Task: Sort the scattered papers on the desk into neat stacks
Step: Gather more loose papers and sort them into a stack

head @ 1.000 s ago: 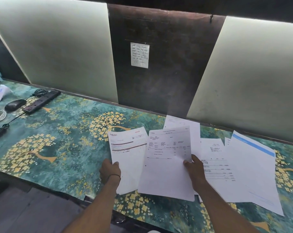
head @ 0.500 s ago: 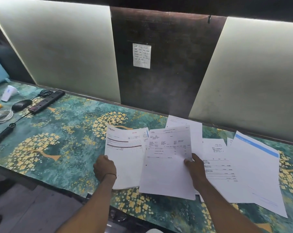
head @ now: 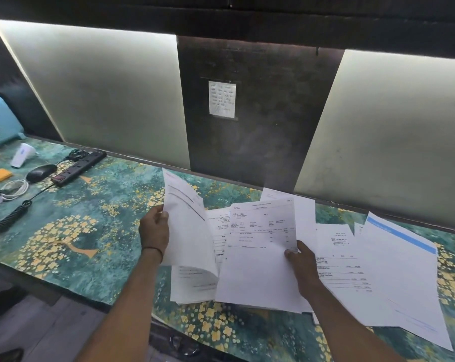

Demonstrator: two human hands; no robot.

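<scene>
Gathering step: our left hand (head: 154, 231) grips a raised sheet (head: 188, 231), right hand (head: 302, 267) pinches the middle sheet (head: 257, 262); next we square them together.

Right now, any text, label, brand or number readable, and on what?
Nothing readable enough to quote.
On the curled sheet in the left hand: print blurred.
On the front sheet in the right hand: table print too small.
On the wall note: handwriting illegible.
On the blue-banded sheet: nothing legible.

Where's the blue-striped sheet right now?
Head view: the blue-striped sheet lies flat at the far right of the desk, overlapping a printed sheet, right of the right hand.
</scene>
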